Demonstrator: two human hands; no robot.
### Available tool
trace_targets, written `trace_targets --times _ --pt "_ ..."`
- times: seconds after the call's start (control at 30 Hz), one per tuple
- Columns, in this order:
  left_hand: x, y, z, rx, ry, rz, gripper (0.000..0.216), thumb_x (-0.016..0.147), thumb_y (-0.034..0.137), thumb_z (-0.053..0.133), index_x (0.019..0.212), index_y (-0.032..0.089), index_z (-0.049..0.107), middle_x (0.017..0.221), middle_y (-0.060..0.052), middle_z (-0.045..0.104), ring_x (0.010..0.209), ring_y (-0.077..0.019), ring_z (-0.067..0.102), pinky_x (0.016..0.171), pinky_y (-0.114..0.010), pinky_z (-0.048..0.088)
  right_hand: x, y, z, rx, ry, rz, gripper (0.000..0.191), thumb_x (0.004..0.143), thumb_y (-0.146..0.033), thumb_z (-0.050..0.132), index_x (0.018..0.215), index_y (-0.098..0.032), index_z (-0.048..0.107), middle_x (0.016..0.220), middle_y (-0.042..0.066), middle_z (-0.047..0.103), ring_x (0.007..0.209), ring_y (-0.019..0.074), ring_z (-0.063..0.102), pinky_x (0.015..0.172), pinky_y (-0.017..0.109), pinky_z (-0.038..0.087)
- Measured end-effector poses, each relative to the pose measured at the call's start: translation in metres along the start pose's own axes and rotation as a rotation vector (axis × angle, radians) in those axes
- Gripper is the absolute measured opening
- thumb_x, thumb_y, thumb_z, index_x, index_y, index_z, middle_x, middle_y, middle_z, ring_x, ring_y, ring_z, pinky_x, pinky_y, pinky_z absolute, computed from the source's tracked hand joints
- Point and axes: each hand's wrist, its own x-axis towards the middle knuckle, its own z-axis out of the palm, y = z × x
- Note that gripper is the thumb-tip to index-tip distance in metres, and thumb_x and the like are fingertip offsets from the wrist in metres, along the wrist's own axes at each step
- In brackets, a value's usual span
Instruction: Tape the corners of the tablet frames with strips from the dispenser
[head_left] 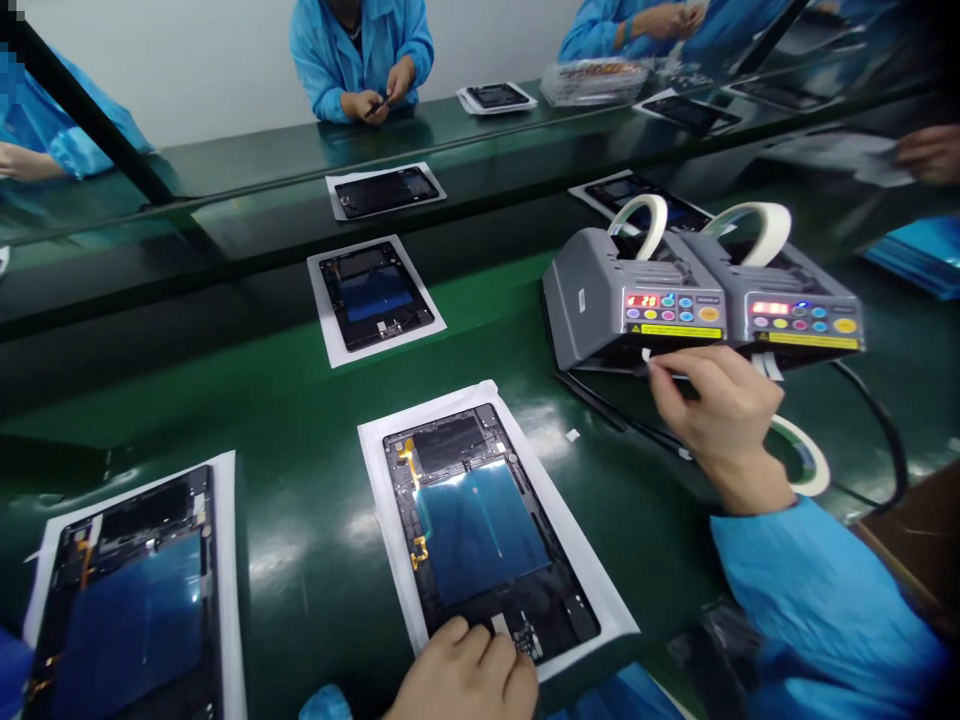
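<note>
Between the open tablet (480, 525) at the near edge of the bench (300, 400) and the two tape dispensers (701, 295) toward the right edge lies a bare strip, crossed by black cables (600, 400) and a scrap of tape (572, 435). The right hand (716, 405) fills the dispensers' front. A tape roll (806, 455) lies behind the wrist. Another tablet (131, 590) blocks the near left corner, and one more (375, 297) sits mid-bench.

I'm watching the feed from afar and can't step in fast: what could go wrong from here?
1. The right hand pinches a small tape piece at the left dispenser; it might fold or stick to the fingers.
2. The left hand presses only the near edge of the open tablet, so it could slide on its white sheet.
3. The dispenser cables lie close to the right wrist and may snag.
</note>
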Motion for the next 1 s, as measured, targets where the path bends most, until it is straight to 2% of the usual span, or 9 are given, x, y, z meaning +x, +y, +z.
trace_targets --times 0.07,0.13,0.27,0.33,0.43,0.53,0.67,0.83,1.0 --pt "0.006 -0.005 -0.01 -0.081 -0.045 0.003 0.033 0.097 0.039 0.037 0.073 0.02 0.051 0.063 0.003 0.054 0.053 -0.0134 0.051 0.057 -0.028 0.039 0.0 -0.015 0.001 0.085 -0.023 -0.029 0.006 0.089 -0.022 0.056 0.087 -0.022 0.061 0.082 0.006 0.065 0.072 0.0208 0.062 0.063 0.033 0.048" --pt "0.017 -0.011 -0.023 -0.132 -0.118 -0.057 0.033 0.094 0.045 0.041 0.075 0.02 0.052 0.066 0.003 0.055 0.057 -0.0146 0.052 0.059 -0.029 0.041 0.001 -0.033 0.005 0.205 -0.135 -0.101 0.005 0.089 -0.021 0.056 0.089 -0.022 0.061 0.084 0.004 0.065 0.075 0.0179 0.062 0.067 0.03 0.05" --pt "0.059 -0.028 -0.042 -0.079 -0.303 -0.28 0.01 0.086 0.029 0.058 0.082 0.02 0.056 0.075 0.0 0.058 0.065 -0.0193 0.057 0.06 -0.032 0.044 0.006 -0.062 0.019 0.499 -0.431 -0.279 0.012 0.093 -0.022 0.049 0.099 -0.02 0.06 0.094 0.005 0.065 0.084 0.0173 0.061 0.072 0.03 0.049" --pt "0.082 -0.04 -0.04 -0.012 -0.312 -0.376 0.008 0.085 0.026 0.061 0.083 0.019 0.057 0.077 -0.001 0.059 0.067 -0.0206 0.058 0.06 -0.032 0.046 0.007 -0.068 0.027 0.577 -0.53 -0.312 0.018 0.096 -0.025 0.045 0.103 -0.018 0.06 0.098 0.006 0.064 0.087 0.0176 0.06 0.073 0.03 0.048" --pt "0.109 -0.057 -0.025 0.062 -0.293 -0.473 0.01 0.085 0.027 0.061 0.083 0.017 0.057 0.078 -0.003 0.06 0.07 -0.0218 0.061 0.061 -0.032 0.048 0.006 -0.069 0.036 0.628 -0.634 -0.338 0.026 0.097 -0.031 0.041 0.11 -0.017 0.059 0.102 0.008 0.061 0.088 0.0191 0.057 0.075 0.033 0.046" --pt "0.122 -0.069 -0.008 0.079 -0.27 -0.534 0.012 0.086 0.028 0.061 0.083 0.017 0.057 0.079 -0.003 0.06 0.071 -0.0206 0.061 0.062 -0.03 0.047 0.004 -0.066 0.04 0.646 -0.696 -0.351 0.031 0.097 -0.032 0.038 0.115 -0.016 0.058 0.102 0.01 0.06 0.088 0.0209 0.054 0.075 0.036 0.045" --pt "0.128 -0.073 0.006 0.061 -0.225 -0.554 0.01 0.085 0.026 0.059 0.083 0.016 0.058 0.077 -0.002 0.059 0.073 -0.0198 0.06 0.065 -0.03 0.047 0.005 -0.064 0.042 0.679 -0.746 -0.351 0.035 0.096 -0.034 0.037 0.119 -0.016 0.057 0.103 0.01 0.057 0.089 0.0226 0.052 0.076 0.038 0.043" --pt "0.129 -0.074 0.012 0.027 -0.19 -0.55 0.008 0.086 0.02 0.054 0.081 0.017 0.059 0.074 -0.002 0.058 0.071 -0.0184 0.058 0.065 -0.029 0.046 0.004 -0.064 0.042 0.654 -0.8 -0.336 0.036 0.095 -0.035 0.039 0.121 -0.016 0.056 0.103 0.01 0.055 0.089 0.0236 0.05 0.077 0.04 0.042" --pt "0.129 -0.078 0.011 -0.057 -0.142 -0.564 0.011 0.086 0.015 0.051 0.08 0.017 0.059 0.072 0.0 0.056 0.066 -0.0151 0.055 0.062 -0.027 0.042 0.005 -0.066 0.04 0.62 -0.754 -0.347 0.035 0.095 -0.034 0.039 0.117 -0.016 0.06 0.102 0.01 0.057 0.086 0.0231 0.05 0.075 0.038 0.041"
